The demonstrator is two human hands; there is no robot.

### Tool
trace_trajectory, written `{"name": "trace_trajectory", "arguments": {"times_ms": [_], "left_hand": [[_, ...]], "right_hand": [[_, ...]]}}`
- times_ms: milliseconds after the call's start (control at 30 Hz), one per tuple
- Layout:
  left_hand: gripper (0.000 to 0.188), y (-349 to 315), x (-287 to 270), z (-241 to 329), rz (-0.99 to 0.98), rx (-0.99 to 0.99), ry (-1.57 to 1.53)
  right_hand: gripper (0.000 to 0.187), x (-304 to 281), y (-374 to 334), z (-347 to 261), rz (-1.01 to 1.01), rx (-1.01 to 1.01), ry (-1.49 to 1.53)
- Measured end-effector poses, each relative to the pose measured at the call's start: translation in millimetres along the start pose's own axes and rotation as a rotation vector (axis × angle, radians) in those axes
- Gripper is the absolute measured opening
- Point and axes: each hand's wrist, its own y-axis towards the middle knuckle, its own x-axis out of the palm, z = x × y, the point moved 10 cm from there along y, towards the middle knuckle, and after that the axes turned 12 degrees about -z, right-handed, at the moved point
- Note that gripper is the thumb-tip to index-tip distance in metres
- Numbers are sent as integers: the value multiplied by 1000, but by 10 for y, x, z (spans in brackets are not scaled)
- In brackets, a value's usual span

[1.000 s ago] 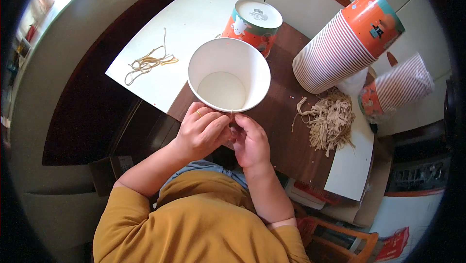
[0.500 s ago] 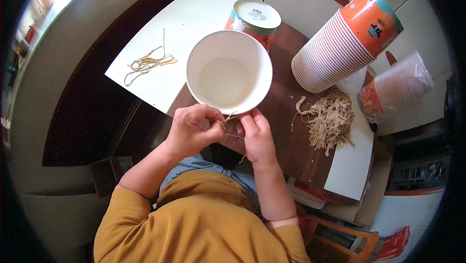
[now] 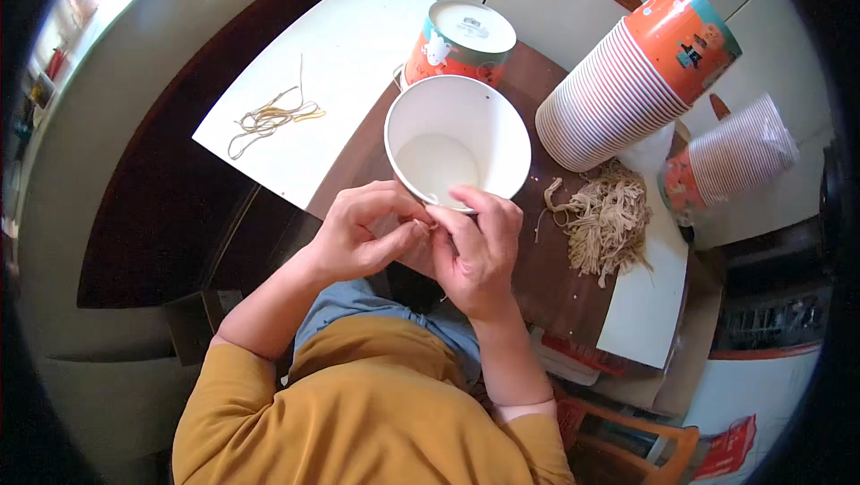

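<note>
A white-lined paper bucket [image 3: 506, 145] is tilted with its mouth toward me, and a small dark spot shows on its far inner wall. My right hand [image 3: 479, 248] is closed on the near rim, one finger reaching over the edge into the bucket. Just left of it, outside the rim, my left hand [image 3: 367, 230] pinches a thin beige cord [image 3: 433, 224]. Most of that cord is hidden by my fingers. Behind the bucket, an orange and green paper bucket [image 3: 452, 66] stands upside down on the table.
Yellowish cords [image 3: 273, 118] lie loose on the white left part of the table [image 3: 345, 33]. To the right are a pile of beige cords [image 3: 609, 225], a tall leaning stack of paper buckets [image 3: 618, 95] and a plastic-wrapped stack [image 3: 739, 154]. A wooden chair [image 3: 627, 445] stands lower right.
The bucket has shifted right and turned, bringing the dark spot into view. My right hand has moved up over the rim. The cord end that hung between my hands is now mostly hidden.
</note>
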Motion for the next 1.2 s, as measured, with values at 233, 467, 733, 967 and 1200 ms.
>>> {"name": "trace_trajectory", "arguments": {"times_ms": [233, 467, 733, 967, 1200], "left_hand": [[5, -117, -82, 306, 94, 185, 64], [8, -162, -150, 316, 141, 246, -476], [10, -259, -765, -131, 588, 105, -691], [10, -75, -1033, -494, 703, -4, -802], [9, 269, -118, -43, 302, -94, -256]], "right_hand": [[20, 45, -21, -31, 57, -38, 56], [24, -109, 37, -2, 30, -43, 111], [22, -408, -172, 382, -382, -103, 196], [11, -788, -319, 903, -654, 211, 180], [59, -787, 17, 878, -419, 353, 557]]}}
